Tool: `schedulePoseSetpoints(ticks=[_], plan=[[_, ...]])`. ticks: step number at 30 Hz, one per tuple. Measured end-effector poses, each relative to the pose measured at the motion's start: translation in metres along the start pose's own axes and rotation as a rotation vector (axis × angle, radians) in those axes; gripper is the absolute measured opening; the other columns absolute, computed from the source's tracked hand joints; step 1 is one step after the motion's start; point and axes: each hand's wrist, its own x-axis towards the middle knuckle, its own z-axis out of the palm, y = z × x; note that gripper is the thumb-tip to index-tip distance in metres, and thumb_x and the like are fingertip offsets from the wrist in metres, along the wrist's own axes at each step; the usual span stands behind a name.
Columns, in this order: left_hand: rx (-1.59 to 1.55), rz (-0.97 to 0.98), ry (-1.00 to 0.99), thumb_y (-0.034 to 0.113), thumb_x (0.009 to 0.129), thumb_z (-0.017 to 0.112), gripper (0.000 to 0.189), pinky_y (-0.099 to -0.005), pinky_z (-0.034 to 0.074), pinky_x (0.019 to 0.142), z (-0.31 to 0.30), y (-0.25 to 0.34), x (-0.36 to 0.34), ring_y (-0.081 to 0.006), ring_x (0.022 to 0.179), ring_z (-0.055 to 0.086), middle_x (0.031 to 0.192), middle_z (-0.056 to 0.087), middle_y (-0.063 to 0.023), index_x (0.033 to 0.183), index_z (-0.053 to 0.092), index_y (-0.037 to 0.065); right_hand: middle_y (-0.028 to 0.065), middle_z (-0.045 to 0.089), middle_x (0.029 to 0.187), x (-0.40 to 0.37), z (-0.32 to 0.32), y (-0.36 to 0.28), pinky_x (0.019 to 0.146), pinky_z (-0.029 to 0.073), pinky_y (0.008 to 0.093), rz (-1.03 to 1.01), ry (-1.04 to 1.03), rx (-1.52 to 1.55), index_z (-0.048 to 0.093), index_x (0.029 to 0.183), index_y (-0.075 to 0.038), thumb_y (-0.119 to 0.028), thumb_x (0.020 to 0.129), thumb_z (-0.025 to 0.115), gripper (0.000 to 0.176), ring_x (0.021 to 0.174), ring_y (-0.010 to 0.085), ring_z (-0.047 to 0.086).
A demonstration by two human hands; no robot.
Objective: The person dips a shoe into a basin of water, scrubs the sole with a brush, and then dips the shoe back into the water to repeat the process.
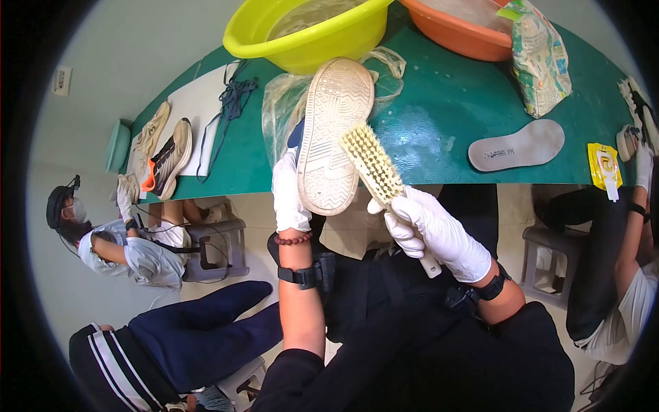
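My left hand [290, 196], in a white glove, is closed round a shoe [335, 137] held with its off-white patterned sole facing me. Part of the shoe's dark blue upper shows at the left, and the rest is hidden behind the sole. My right hand [432, 230], gloved too, grips a scrub brush [374, 165] by its pale handle. The brush's cream bristles face up, their tip right at the sole's right edge. Behind the shoe lies a clear plastic bag [278, 110] on the green table [432, 89].
A yellow basin [309, 44] and an orange basin [460, 31] of water stand at the back. To the right are a detergent bag [540, 65], a grey insole [518, 145] and a yellow packet [604, 168]. Sneakers [175, 154] and dark laces [237, 96] lie left. People sit on both sides.
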Motion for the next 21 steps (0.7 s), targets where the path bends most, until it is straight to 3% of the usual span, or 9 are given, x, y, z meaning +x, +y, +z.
schedulePoseSetpoints(ticks=[7, 8, 11, 12, 15, 17, 18, 19, 21], plan=[[-0.304, -0.144, 0.018, 0.017, 0.102, 0.044, 0.032, -0.0273, 0.056, 0.068, 0.007, 0.006, -0.003, -0.0152, 0.078, 0.069, 0.097, 0.072, -0.0118, 0.106, 0.067, -0.005, -0.0060, 0.037, 0.067, -0.002, 0.006, -0.001, 0.042, 0.028, 0.0209, 0.000, -0.020, -0.039, 0.053, 0.118, -0.007, -0.020, 0.098, 0.045, 0.025, 0.047, 0.0025, 0.031], [-0.086, -0.060, -0.094, 0.029, 0.105, 0.039, 0.041, -0.0356, 0.058, 0.084, -0.007, -0.003, 0.001, -0.0239, 0.094, 0.070, 0.112, 0.069, -0.0146, 0.125, 0.057, -0.001, -0.0058, 0.037, 0.067, -0.003, 0.005, 0.002, 0.042, 0.028, 0.0209, 0.016, -0.021, -0.017, 0.053, 0.119, -0.007, -0.019, 0.098, 0.045, 0.026, 0.047, 0.0026, 0.031], [-0.164, -0.089, -0.103, 0.029, 0.105, 0.038, 0.041, -0.0358, 0.058, 0.083, -0.004, 0.001, 0.000, -0.0237, 0.093, 0.070, 0.112, 0.069, -0.0143, 0.124, 0.058, -0.002, -0.0050, 0.038, 0.067, -0.002, 0.002, 0.002, 0.042, 0.028, 0.0210, 0.009, -0.041, 0.008, 0.052, 0.119, -0.006, -0.018, 0.097, 0.042, 0.027, 0.046, 0.0033, 0.030], [-0.256, -0.136, 0.008, 0.017, 0.102, 0.042, 0.034, -0.0282, 0.056, 0.069, 0.014, 0.015, -0.010, -0.0147, 0.079, 0.069, 0.096, 0.072, -0.0116, 0.106, 0.067, -0.006, -0.0048, 0.038, 0.067, -0.001, 0.000, 0.004, 0.042, 0.029, 0.0211, 0.003, -0.045, 0.014, 0.052, 0.119, -0.006, -0.018, 0.098, 0.042, 0.026, 0.046, 0.0034, 0.030], [0.083, 0.041, 0.044, 0.018, 0.102, 0.042, 0.034, -0.0283, 0.055, 0.070, 0.003, 0.003, -0.001, -0.0133, 0.079, 0.068, 0.097, 0.072, -0.0102, 0.106, 0.067, -0.006, -0.0013, 0.043, 0.066, 0.002, -0.001, 0.000, 0.043, 0.035, 0.0236, 0.040, 0.053, 0.004, 0.052, 0.115, -0.005, -0.019, 0.098, 0.042, 0.024, 0.047, 0.0055, 0.037], [-0.012, -0.007, 0.039, 0.018, 0.102, 0.043, 0.034, -0.0274, 0.054, 0.071, 0.004, 0.002, -0.001, -0.0125, 0.079, 0.066, 0.095, 0.072, -0.0092, 0.106, 0.068, -0.004, 0.0110, 0.057, 0.075, 0.011, -0.011, 0.011, 0.058, 0.049, 0.0323, -0.154, 0.358, -0.521, 0.048, 0.128, -0.001, -0.018, 0.098, 0.045, 0.034, 0.059, 0.0185, 0.057], [0.060, 0.041, 0.026, 0.018, 0.102, 0.043, 0.033, -0.0272, 0.054, 0.071, 0.004, 0.002, -0.001, -0.0126, 0.079, 0.066, 0.094, 0.072, -0.0090, 0.106, 0.068, -0.004, 0.0234, 0.063, 0.098, 0.020, -0.014, 0.019, 0.079, 0.051, 0.0380, -0.411, 0.484, -0.748, 0.037, 0.145, 0.000, -0.016, 0.098, 0.047, 0.050, 0.085, 0.0328, 0.066], [0.031, 0.038, 0.021, 0.017, 0.102, 0.043, 0.033, -0.0272, 0.054, 0.071, 0.005, 0.003, -0.002, -0.0128, 0.080, 0.067, 0.094, 0.072, -0.0090, 0.106, 0.068, -0.004, 0.0282, 0.059, 0.115, 0.023, -0.017, 0.020, 0.088, 0.049, 0.0408, -0.535, 0.522, -0.865, 0.026, 0.154, -0.007, -0.012, 0.096, 0.048, 0.063, 0.097, 0.0409, 0.063], [-0.026, 0.032, 0.012, 0.016, 0.102, 0.043, 0.032, -0.0272, 0.054, 0.071, 0.008, 0.007, -0.003, -0.0130, 0.080, 0.067, 0.094, 0.071, -0.0089, 0.106, 0.068, -0.003, 0.0224, 0.060, 0.108, 0.027, -0.012, 0.018, 0.079, 0.052, 0.0385, -0.700, 0.513, -1.122, 0.034, 0.152, -0.012, -0.010, 0.094, 0.050, 0.061, 0.087, 0.0375, 0.064]])
